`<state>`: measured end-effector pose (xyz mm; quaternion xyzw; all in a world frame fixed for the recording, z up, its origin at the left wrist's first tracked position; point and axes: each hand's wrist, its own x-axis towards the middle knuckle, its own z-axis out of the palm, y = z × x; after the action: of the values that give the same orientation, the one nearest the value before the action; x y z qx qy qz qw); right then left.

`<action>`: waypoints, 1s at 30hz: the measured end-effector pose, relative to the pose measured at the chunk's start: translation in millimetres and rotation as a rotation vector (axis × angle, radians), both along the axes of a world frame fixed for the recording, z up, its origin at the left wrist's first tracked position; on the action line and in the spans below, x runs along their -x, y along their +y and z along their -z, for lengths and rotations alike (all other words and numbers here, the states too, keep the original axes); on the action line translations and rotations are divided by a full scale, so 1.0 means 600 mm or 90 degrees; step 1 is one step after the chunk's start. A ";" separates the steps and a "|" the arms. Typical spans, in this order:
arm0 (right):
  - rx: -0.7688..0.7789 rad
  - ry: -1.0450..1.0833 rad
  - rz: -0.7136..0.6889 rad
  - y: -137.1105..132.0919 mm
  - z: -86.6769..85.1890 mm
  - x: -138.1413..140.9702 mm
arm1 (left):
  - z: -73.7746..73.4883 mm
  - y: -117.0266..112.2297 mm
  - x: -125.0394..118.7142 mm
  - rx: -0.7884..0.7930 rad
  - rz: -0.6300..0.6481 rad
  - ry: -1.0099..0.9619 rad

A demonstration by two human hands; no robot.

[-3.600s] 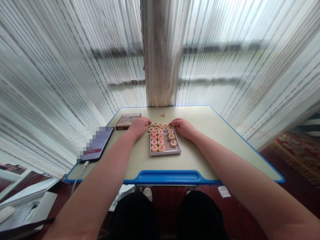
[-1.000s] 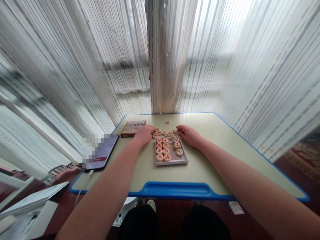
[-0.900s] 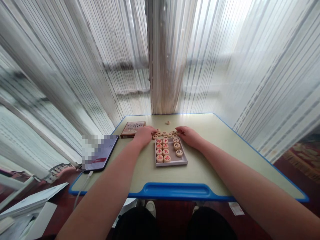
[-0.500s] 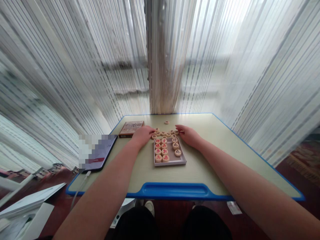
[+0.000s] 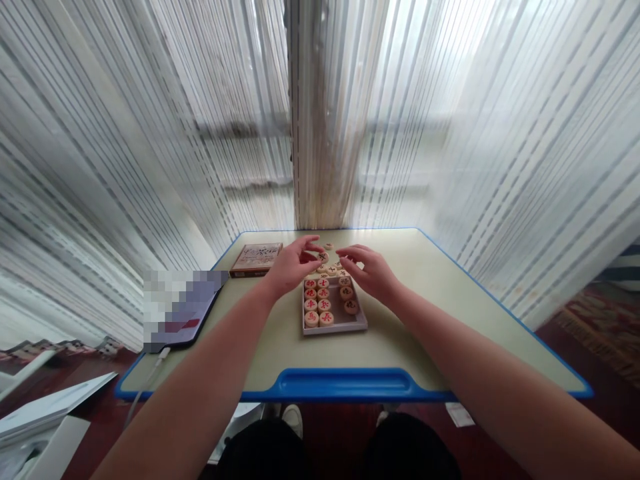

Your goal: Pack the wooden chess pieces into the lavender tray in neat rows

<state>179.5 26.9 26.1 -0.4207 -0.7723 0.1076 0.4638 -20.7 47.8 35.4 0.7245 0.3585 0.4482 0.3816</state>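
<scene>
A shallow open box tray [image 5: 336, 327] holds Chinese chess pieces. Red-marked pieces [image 5: 324, 305] fill two columns at its left, and a few dark-marked pieces [image 5: 346, 292] line its right side. Beyond the tray's far edge lies a loose cluster of pieces [image 5: 331, 270]. My left hand [image 5: 296, 261] is above the cluster's left side, with thumb and fingers pinched on one Chinese chess piece [image 5: 323, 257]. Over the cluster's right side is my right hand [image 5: 369, 268], its fingers curved and apart with nothing visible between them. It partly covers some pieces.
One lone piece [image 5: 329, 246] lies farther back. A printed box lid [image 5: 256, 259] rests at the back left, and a tablet [image 5: 193, 313] with a cable sits on the left edge. The blue-rimmed table [image 5: 425, 250] has a groove [image 5: 345, 383] in front; curtains hang behind.
My left hand has moved right and risen, lifting a piece from the cluster. My right hand has shifted left over the pieces. The view has moved slightly.
</scene>
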 end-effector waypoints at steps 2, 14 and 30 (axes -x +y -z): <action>0.031 0.051 -0.008 -0.012 -0.003 0.014 | -0.002 -0.003 -0.002 0.012 0.036 -0.022; 0.376 0.435 -0.099 -0.012 0.001 0.031 | 0.002 -0.018 -0.023 -0.247 -0.073 0.122; 0.194 0.232 0.131 0.044 0.024 -0.030 | -0.009 -0.064 -0.045 -0.293 0.167 0.359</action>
<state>197.3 53.3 11.7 -0.5356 -0.6039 0.2490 0.5352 6.1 9.5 40.8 0.9258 0.2437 0.2471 0.1498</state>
